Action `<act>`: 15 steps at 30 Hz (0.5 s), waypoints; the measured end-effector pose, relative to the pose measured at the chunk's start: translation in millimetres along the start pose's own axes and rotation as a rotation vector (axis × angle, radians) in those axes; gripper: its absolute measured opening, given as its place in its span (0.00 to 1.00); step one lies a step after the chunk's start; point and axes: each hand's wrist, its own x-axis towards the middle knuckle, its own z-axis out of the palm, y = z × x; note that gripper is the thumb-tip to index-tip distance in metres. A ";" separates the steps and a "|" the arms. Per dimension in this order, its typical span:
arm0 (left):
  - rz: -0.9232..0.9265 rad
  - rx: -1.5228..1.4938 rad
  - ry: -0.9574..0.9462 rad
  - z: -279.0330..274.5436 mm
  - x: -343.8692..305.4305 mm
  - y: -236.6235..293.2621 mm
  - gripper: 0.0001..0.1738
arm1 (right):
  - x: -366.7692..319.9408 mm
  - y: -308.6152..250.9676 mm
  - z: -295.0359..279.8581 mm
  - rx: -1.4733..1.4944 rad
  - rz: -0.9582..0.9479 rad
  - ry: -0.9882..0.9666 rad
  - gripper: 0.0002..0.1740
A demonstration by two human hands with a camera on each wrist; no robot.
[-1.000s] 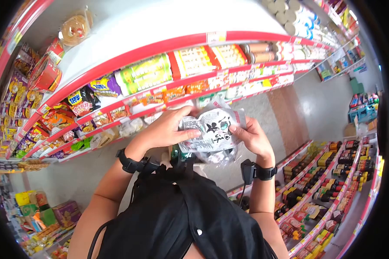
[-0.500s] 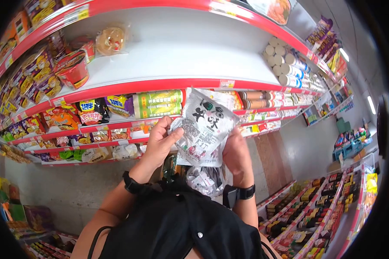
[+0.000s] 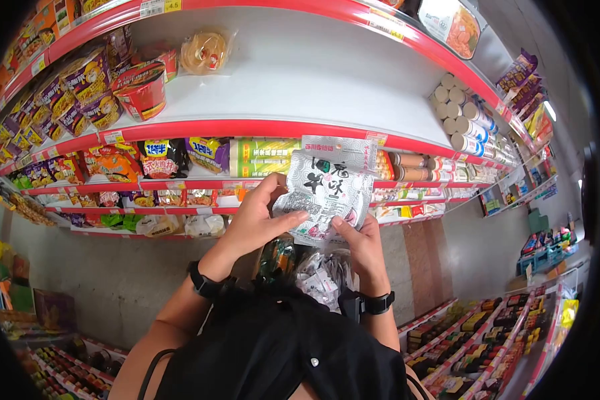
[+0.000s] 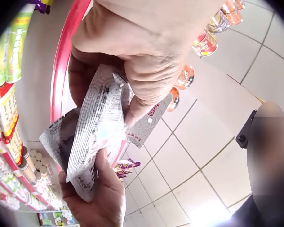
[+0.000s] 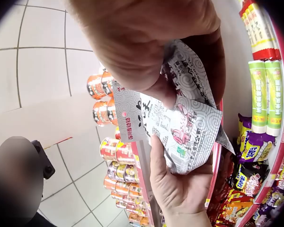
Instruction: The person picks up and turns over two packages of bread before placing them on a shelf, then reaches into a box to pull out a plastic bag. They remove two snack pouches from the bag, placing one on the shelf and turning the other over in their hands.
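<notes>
Head view: pinching packet (image 3: 330,190) by its left side with left hand (image 3: 255,219), lower right with right hand (image 3: 365,248), risking a drop from loosened grip.

Bright indoor light, strong fisheye bending.
In the head view, a tube light (image 3: 551,114) glows far right, the shelf edge (image 3: 200,129) bows, corners blacken; the silver packet (image 3: 330,193) looks sharp. Left wrist view: glare whitens the ceiling (image 4: 208,123).
</notes>
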 end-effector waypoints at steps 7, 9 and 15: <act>-0.174 -0.154 -0.072 10.6 0.6 -7.0 0.14 | -6.0 2.0 -4.5 0.007 0.010 0.076 0.12; -0.208 -0.235 -0.028 13.1 -0.8 -11.0 0.14 | -7.3 6.8 -21.4 0.002 -0.026 0.160 0.11; -0.233 -0.277 -0.008 13.9 -0.1 -10.0 0.16 | -16.0 -11.3 -57.6 0.041 -0.256 0.437 0.11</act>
